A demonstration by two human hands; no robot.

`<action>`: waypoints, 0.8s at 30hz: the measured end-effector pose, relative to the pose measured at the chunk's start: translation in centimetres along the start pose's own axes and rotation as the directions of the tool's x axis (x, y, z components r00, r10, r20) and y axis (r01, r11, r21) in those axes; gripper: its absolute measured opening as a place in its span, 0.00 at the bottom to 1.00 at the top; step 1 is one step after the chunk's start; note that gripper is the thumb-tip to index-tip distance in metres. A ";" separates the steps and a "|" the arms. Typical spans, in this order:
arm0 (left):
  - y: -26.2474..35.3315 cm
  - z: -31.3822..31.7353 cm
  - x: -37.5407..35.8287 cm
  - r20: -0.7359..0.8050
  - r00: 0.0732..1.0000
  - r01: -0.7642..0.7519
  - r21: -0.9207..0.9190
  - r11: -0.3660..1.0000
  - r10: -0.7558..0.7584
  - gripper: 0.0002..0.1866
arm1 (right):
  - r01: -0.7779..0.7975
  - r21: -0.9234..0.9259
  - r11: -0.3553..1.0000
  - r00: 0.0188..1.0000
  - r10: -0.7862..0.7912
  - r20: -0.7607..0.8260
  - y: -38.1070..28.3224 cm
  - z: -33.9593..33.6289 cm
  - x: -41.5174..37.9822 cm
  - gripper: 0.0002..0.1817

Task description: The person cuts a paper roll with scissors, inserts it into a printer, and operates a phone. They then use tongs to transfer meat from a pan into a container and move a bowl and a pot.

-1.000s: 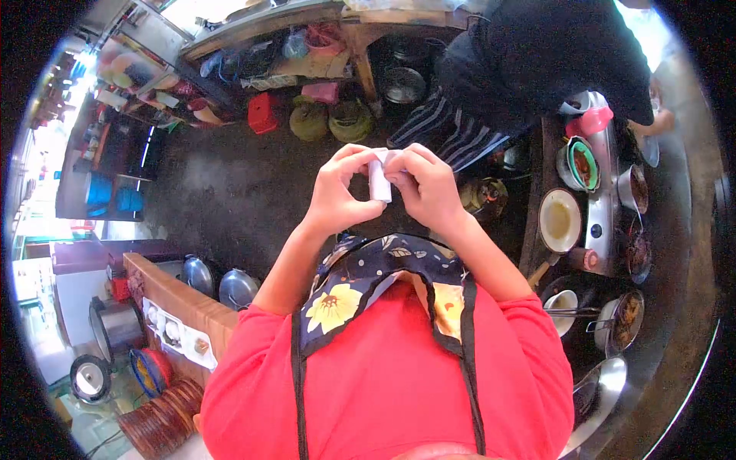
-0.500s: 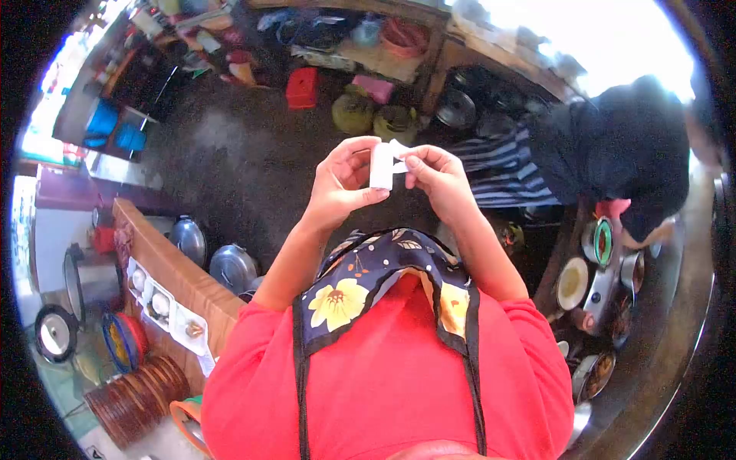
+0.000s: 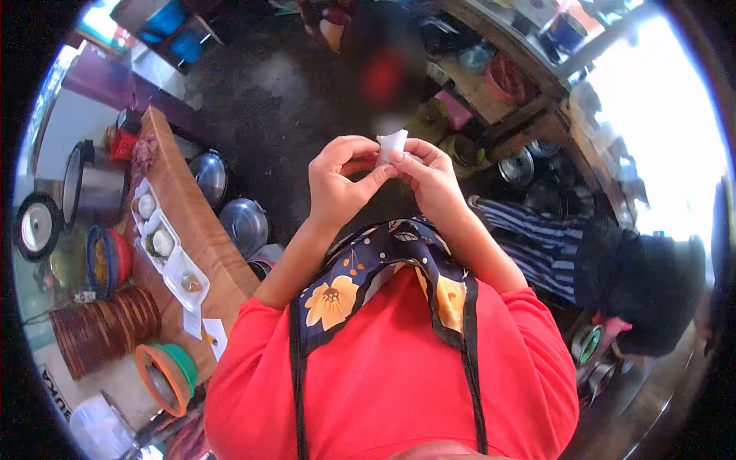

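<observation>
Between my hands, in front of the apron, is a small white sheet (image 3: 392, 144), rolled or folded; paper or thin plastic, I cannot make out which. My left hand (image 3: 342, 178) pinches its left and lower side with thumb and fingers. On the other side my right hand (image 3: 429, 173) grips its right edge, thumb in front. Both thumbs come close together below it. Part of the sheet is hidden behind the fingers.
At left, a wooden counter (image 3: 201, 230) bears open white food boxes (image 3: 165, 245). Lidded metal pots (image 3: 244, 228) stand beside it. Stacked brown rings (image 3: 103, 330) and a rimmed orange basin (image 3: 146, 376) lie lower left. Another person in dark clothes (image 3: 652, 291) bends at right.
The white sheet has turned and now shows a flared upper end; my hands have come closer together around it. The view has swung, so the room appears shifted and rotated.
</observation>
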State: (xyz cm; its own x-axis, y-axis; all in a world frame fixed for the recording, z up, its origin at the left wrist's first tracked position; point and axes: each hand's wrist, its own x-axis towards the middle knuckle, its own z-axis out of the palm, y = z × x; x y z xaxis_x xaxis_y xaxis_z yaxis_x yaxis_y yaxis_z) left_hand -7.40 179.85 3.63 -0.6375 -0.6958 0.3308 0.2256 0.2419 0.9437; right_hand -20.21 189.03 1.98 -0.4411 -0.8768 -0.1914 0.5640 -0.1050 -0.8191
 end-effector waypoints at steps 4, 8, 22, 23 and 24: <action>-1.2 -1.7 2.9 -0.081 0.997 0.008 0.159 0.987 0.005 0.06 | -0.046 -0.015 0.999 0.998 0.047 0.033 -0.5 1.0 4.6 0.13; -2.1 -1.6 7.1 -0.073 0.963 -0.186 0.517 0.835 0.260 0.03 | -0.082 -0.091 0.992 0.989 0.093 0.117 -1.3 0.2 10.5 0.13; -7.8 1.2 24.0 -0.215 0.932 -0.037 0.742 0.670 0.290 0.05 | -0.258 -0.142 0.956 0.902 0.291 0.319 -7.6 -3.2 30.4 0.13; -7.9 1.4 24.8 -0.250 0.943 0.024 0.710 0.704 0.220 0.04 | -0.267 -0.127 0.955 0.905 0.294 0.308 -7.6 -3.6 31.3 0.13; -8.2 1.4 25.6 -0.259 0.941 0.024 0.691 0.722 0.216 0.03 | -0.277 -0.111 0.954 0.907 0.298 0.299 -7.7 -3.9 31.9 0.14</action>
State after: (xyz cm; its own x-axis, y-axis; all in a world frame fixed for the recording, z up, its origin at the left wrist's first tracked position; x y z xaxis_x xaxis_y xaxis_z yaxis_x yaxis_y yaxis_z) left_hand -26.62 160.99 4.37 -0.3604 -0.7778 0.5149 -0.3615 0.6254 0.6915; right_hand -41.34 163.65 0.03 -0.0233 -0.9664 -0.2560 0.5831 0.1948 -0.7887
